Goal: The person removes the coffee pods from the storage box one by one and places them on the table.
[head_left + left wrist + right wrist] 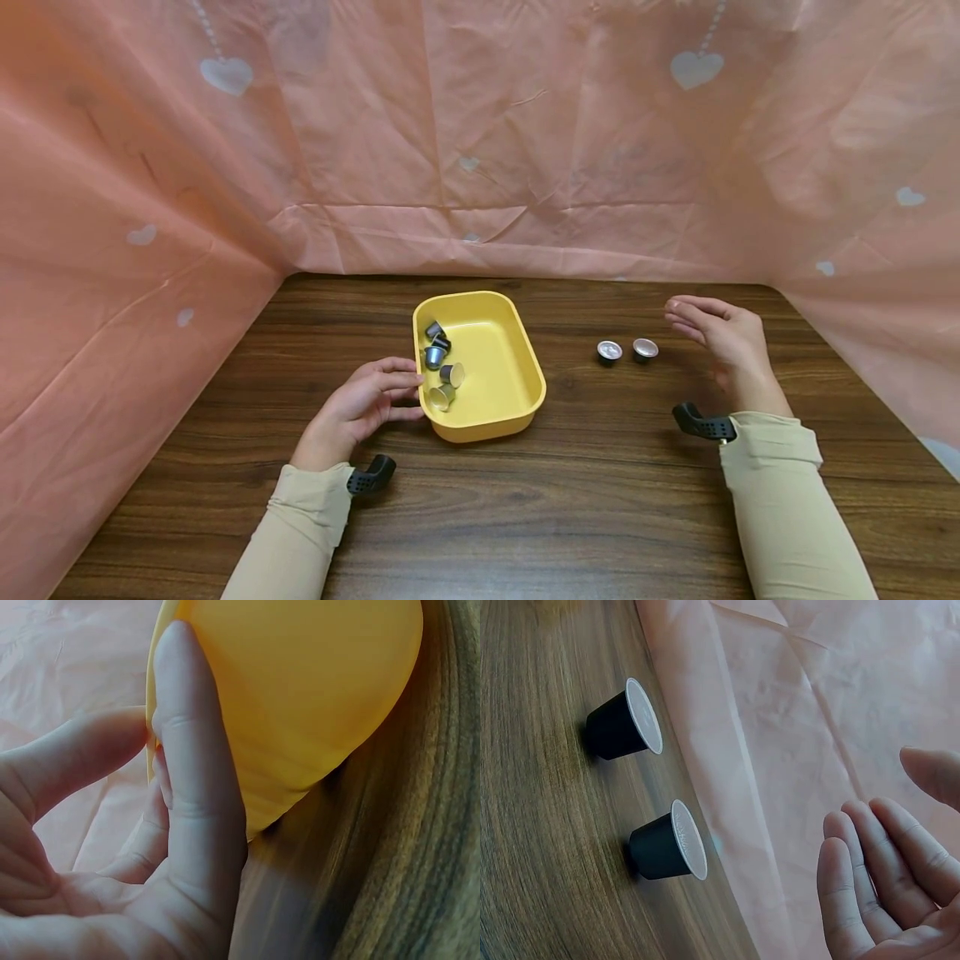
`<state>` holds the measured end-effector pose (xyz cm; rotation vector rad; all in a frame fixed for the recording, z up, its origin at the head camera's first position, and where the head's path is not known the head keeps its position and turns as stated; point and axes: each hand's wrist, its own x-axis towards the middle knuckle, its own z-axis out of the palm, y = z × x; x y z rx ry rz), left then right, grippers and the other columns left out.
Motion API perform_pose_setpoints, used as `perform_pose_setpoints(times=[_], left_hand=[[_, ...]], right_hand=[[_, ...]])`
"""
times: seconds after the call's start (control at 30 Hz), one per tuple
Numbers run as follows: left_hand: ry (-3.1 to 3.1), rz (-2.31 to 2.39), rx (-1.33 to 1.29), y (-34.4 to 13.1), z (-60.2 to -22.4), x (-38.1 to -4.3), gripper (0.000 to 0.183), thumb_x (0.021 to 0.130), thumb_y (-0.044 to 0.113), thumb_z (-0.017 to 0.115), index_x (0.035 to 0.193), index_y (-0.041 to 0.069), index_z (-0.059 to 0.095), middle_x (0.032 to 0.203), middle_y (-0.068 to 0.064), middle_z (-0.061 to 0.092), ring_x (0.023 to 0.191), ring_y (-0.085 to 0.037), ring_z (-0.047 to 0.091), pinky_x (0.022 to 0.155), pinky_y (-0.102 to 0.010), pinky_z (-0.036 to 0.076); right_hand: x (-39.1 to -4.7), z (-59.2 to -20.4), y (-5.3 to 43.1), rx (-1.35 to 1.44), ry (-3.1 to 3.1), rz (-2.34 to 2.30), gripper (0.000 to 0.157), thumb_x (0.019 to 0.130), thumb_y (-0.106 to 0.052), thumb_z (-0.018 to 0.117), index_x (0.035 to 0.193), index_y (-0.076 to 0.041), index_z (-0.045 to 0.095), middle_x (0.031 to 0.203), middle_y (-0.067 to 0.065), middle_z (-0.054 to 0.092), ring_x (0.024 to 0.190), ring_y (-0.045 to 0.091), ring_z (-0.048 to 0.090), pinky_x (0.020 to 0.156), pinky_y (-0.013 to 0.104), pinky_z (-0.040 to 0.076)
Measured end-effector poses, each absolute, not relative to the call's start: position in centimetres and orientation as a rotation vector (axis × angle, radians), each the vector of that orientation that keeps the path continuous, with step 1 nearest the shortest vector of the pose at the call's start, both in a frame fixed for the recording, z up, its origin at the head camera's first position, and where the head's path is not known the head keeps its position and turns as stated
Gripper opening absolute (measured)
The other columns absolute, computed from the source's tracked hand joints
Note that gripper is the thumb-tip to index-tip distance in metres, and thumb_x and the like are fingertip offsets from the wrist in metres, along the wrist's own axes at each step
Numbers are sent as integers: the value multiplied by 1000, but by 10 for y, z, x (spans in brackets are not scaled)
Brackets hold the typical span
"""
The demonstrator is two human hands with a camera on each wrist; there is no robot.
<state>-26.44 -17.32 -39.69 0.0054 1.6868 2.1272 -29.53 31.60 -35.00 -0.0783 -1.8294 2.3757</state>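
A yellow plastic bin (480,423) stands on the wooden table, left of centre. My left hand (367,398) pinches its left wall: in the left wrist view the thumb (196,765) lies along the outside and another finger reaches the rim. Several coffee capsules lie inside along that wall, among them a blue one (434,357), a dark one with a pale lid (453,374) and an olive-gold one (441,397). To the bin's right, two dark capsules stand side by side, a left capsule (609,352) and a right capsule (645,350), silvery lids up. Beyond them hovers my empty right hand (723,337), its fingers loosely bent.
Pink curtain (480,150) with white hearts hangs behind the table and along both sides. The dark wood tabletop (525,508) runs up to it. A black wrist mount sits on each cuff, the left mount (372,475) and the right mount (703,423).
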Motion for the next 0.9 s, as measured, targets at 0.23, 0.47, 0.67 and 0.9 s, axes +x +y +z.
perform_pose_setpoints(times=[0.23,0.47,0.67,0.9], left_hand=[[1681,2126,22,-173,-398,-265,26,105,1,61,129,-3,54,107,-4,71,91,-15,70,81,-33,66],[1679,2125,74,-173,-399,-267,25,107,-1,56,131,-4,52,105,-3,72,92,-14,70,81,-34,67],[1670,2132,64,-174,-398,-265,21,107,-1,56,128,-3,54,103,-3,73,91,-14,70,80,-33,66],[1677,2125,39,-173,-398,-266,23,106,0,58,128,-2,54,106,-3,71,91,-15,69,81,-33,66]], right_hand=[[-295,-346,315,59,-1684,2546,13,100,2,72,106,-5,82,100,6,84,93,13,82,86,24,65],[-293,-339,313,163,-1535,2682,18,103,7,64,107,1,81,104,13,84,97,19,82,89,29,66],[-294,-336,312,267,-1358,2792,23,105,11,56,111,9,78,107,19,82,100,26,82,90,34,66],[-293,-335,311,297,-1350,2801,23,105,12,56,112,9,77,109,20,82,101,27,82,92,35,65]])
